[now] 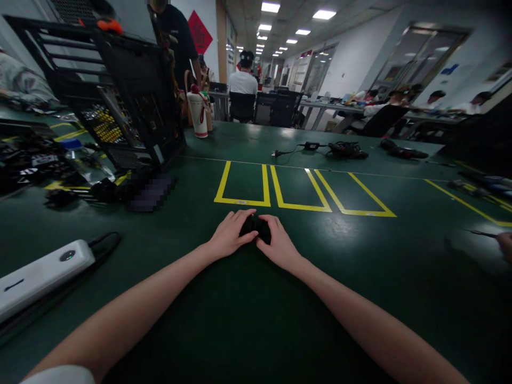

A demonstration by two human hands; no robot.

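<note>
Both my hands meet on the dark green table (256,320) around a small black object (255,226) that I cannot identify. My left hand (231,232) curls over its left side, fingers bent on top of it. My right hand (277,240) grips its right side with fingers closed around it. The object lies just in front of three yellow taped rectangles (280,189), and most of it is hidden by my fingers.
A white power strip (40,272) lies at the near left. A black open frame rack (120,101) with loose parts stands at the left, a white cup (198,114) behind it. Black cables and an adapter (332,149) lie further back. People sit at far desks; another person's fingertip (506,245) shows at the right edge.
</note>
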